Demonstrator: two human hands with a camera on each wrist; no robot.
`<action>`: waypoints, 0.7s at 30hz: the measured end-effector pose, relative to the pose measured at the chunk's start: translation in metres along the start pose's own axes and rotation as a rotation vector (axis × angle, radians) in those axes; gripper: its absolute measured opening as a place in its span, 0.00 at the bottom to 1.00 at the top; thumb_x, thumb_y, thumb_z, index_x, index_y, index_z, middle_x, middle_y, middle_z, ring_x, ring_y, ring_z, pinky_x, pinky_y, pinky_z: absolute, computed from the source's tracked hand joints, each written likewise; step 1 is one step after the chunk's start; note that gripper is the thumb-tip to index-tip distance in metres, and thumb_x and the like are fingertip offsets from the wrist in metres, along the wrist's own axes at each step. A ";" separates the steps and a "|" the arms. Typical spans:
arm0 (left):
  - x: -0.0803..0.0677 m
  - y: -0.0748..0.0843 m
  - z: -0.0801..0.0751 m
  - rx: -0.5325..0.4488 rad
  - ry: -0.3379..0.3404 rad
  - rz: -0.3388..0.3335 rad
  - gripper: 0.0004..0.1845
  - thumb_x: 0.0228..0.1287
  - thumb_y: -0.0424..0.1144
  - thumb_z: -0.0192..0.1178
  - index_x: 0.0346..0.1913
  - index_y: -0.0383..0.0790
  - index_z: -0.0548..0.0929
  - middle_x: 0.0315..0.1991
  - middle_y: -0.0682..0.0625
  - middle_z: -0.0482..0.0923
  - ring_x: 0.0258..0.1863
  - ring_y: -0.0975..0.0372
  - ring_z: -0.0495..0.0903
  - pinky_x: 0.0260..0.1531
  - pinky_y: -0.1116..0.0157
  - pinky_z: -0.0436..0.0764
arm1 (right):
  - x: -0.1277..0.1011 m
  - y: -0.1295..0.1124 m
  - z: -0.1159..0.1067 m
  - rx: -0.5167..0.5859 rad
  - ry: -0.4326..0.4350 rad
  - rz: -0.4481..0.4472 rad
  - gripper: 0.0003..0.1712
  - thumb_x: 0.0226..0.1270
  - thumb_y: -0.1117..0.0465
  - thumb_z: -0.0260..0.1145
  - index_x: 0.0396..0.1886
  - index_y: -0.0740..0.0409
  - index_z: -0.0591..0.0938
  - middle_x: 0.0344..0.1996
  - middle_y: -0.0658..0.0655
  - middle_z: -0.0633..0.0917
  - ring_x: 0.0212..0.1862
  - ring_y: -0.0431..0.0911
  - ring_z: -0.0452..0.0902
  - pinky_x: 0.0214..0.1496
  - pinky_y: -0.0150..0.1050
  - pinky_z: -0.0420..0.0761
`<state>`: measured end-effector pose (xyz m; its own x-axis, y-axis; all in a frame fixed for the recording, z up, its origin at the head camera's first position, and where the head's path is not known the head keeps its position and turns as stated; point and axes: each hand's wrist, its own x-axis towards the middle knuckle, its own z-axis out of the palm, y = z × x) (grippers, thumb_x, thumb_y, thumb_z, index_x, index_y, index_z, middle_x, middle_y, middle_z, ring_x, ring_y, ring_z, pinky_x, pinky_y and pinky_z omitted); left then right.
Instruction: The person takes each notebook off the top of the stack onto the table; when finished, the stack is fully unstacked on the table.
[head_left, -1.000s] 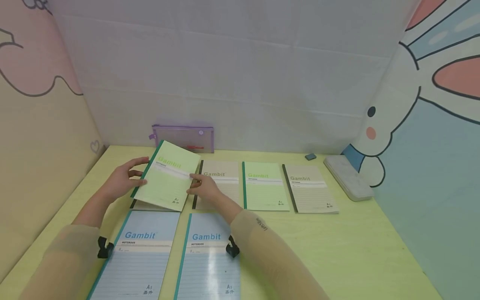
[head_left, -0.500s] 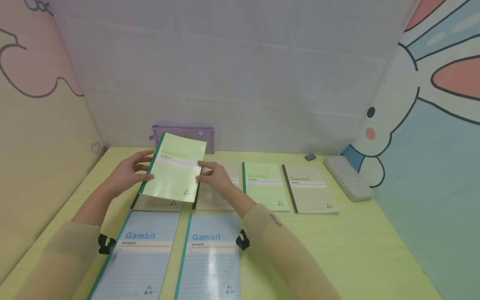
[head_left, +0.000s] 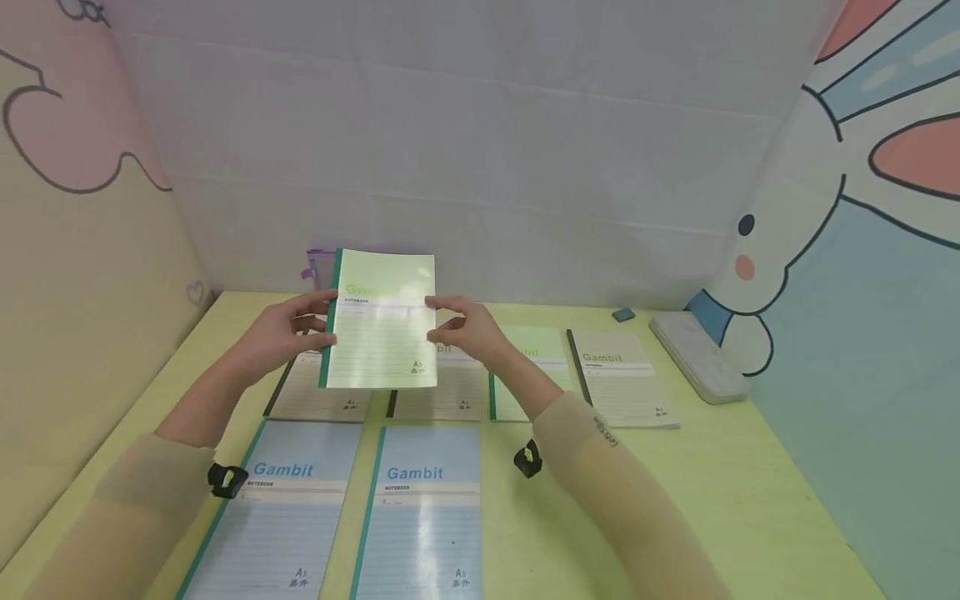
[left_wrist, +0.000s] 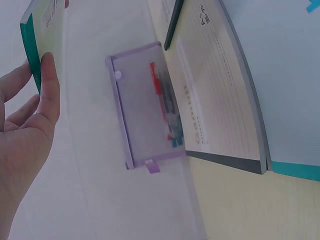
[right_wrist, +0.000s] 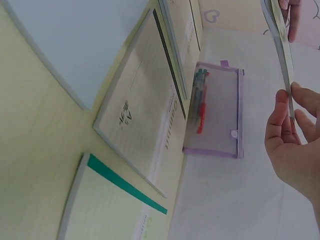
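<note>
A green-covered notebook with a dark green spine is held up above the table, facing the head camera. My left hand pinches its spine edge between thumb and fingers. At the opposite edge, my right hand grips it the same way. Both wrist views show a gap between this notebook and the table. Beneath it lie two beige notebooks, one at the left and one in the middle, partly covered by it. Another green notebook lies partly behind my right forearm.
Two blue notebooks, left and right, lie in front. A beige notebook lies further right. Against the back wall leans a purple mesh pencil case with pens inside. A grey case and small eraser-like block sit back right.
Both hands have raised the green notebook off the left beige one and moved it rightward and up. It has turned from slanted to nearly upright in the head view.
</note>
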<state>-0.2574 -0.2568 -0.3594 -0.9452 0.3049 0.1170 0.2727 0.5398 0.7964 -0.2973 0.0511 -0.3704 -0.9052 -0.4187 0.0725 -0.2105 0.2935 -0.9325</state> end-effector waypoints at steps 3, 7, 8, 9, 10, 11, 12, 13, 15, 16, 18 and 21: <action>0.002 0.010 0.005 -0.031 0.011 0.013 0.35 0.63 0.46 0.61 0.71 0.49 0.61 0.59 0.46 0.71 0.47 0.61 0.78 0.40 0.68 0.82 | -0.007 -0.005 -0.015 -0.019 -0.008 -0.013 0.30 0.59 0.62 0.69 0.62 0.44 0.75 0.61 0.43 0.72 0.42 0.43 0.82 0.48 0.38 0.81; 0.005 0.023 0.012 -0.038 0.026 0.015 0.34 0.63 0.45 0.62 0.71 0.52 0.62 0.59 0.48 0.71 0.46 0.61 0.79 0.40 0.67 0.83 | -0.017 -0.016 -0.034 -0.047 -0.021 -0.007 0.30 0.58 0.61 0.70 0.62 0.45 0.75 0.61 0.45 0.72 0.43 0.44 0.82 0.49 0.39 0.80; 0.005 0.026 0.013 -0.033 0.027 0.018 0.34 0.63 0.44 0.62 0.71 0.52 0.62 0.59 0.48 0.71 0.47 0.60 0.79 0.40 0.67 0.83 | -0.019 -0.019 -0.037 -0.058 -0.023 -0.010 0.30 0.58 0.61 0.70 0.62 0.45 0.75 0.61 0.45 0.72 0.43 0.44 0.82 0.49 0.39 0.80; 0.005 0.028 0.014 -0.030 0.028 0.022 0.34 0.63 0.44 0.62 0.70 0.53 0.62 0.59 0.48 0.71 0.48 0.59 0.79 0.40 0.67 0.83 | -0.021 -0.021 -0.040 -0.065 -0.025 -0.017 0.30 0.58 0.61 0.70 0.62 0.45 0.75 0.61 0.46 0.72 0.44 0.44 0.82 0.49 0.39 0.80; 0.006 0.031 0.014 -0.028 0.031 0.027 0.33 0.63 0.43 0.62 0.70 0.54 0.63 0.59 0.48 0.71 0.48 0.59 0.79 0.40 0.67 0.82 | -0.024 -0.023 -0.044 -0.071 -0.030 -0.029 0.31 0.58 0.61 0.70 0.62 0.46 0.75 0.62 0.47 0.72 0.44 0.44 0.82 0.49 0.38 0.80; 0.005 0.034 0.015 -0.026 0.029 0.036 0.33 0.63 0.44 0.62 0.70 0.53 0.62 0.59 0.48 0.71 0.48 0.59 0.78 0.40 0.67 0.82 | -0.026 -0.024 -0.046 -0.075 -0.030 -0.040 0.31 0.58 0.61 0.70 0.62 0.47 0.75 0.61 0.47 0.72 0.44 0.43 0.82 0.49 0.37 0.80; 0.005 0.037 0.016 -0.031 0.027 0.046 0.33 0.63 0.43 0.62 0.70 0.53 0.63 0.59 0.48 0.71 0.48 0.59 0.78 0.40 0.66 0.83 | -0.029 -0.024 -0.049 -0.079 -0.033 -0.053 0.31 0.58 0.62 0.70 0.63 0.47 0.75 0.61 0.47 0.73 0.44 0.43 0.82 0.48 0.37 0.81; 0.005 0.041 0.018 -0.035 0.030 0.056 0.33 0.63 0.43 0.62 0.70 0.52 0.63 0.58 0.48 0.72 0.48 0.59 0.78 0.41 0.66 0.83 | -0.032 -0.025 -0.052 -0.077 -0.039 -0.067 0.31 0.58 0.62 0.70 0.63 0.48 0.74 0.61 0.47 0.73 0.44 0.44 0.81 0.48 0.36 0.81; 0.005 0.047 0.022 -0.050 0.023 0.079 0.33 0.63 0.41 0.62 0.70 0.50 0.63 0.58 0.47 0.72 0.48 0.59 0.78 0.41 0.64 0.83 | -0.039 -0.026 -0.059 -0.080 -0.045 -0.085 0.32 0.58 0.62 0.70 0.63 0.48 0.74 0.62 0.48 0.72 0.44 0.44 0.81 0.46 0.35 0.81; 0.004 0.051 0.025 -0.060 0.021 0.090 0.33 0.63 0.41 0.62 0.70 0.49 0.63 0.57 0.47 0.72 0.48 0.59 0.77 0.41 0.65 0.83 | -0.043 -0.027 -0.062 -0.083 -0.047 -0.090 0.32 0.58 0.63 0.70 0.64 0.48 0.73 0.62 0.48 0.72 0.43 0.44 0.81 0.45 0.34 0.81; 0.003 0.059 0.031 -0.089 0.014 0.106 0.34 0.63 0.39 0.62 0.70 0.48 0.63 0.56 0.46 0.73 0.47 0.58 0.77 0.40 0.66 0.83 | -0.052 -0.028 -0.069 -0.085 -0.048 -0.095 0.33 0.57 0.63 0.71 0.64 0.48 0.73 0.62 0.48 0.71 0.43 0.45 0.80 0.44 0.34 0.81; -0.001 0.071 0.041 -0.099 0.013 0.124 0.33 0.63 0.37 0.62 0.70 0.46 0.63 0.54 0.45 0.74 0.46 0.58 0.78 0.38 0.69 0.83 | -0.065 -0.030 -0.079 -0.097 -0.048 -0.096 0.36 0.57 0.63 0.71 0.66 0.45 0.71 0.63 0.47 0.70 0.42 0.45 0.80 0.42 0.33 0.82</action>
<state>-0.2297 -0.1868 -0.3275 -0.9078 0.3541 0.2248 0.3689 0.4189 0.8298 -0.2612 0.1378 -0.3195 -0.8611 -0.4886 0.1404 -0.3318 0.3309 -0.8834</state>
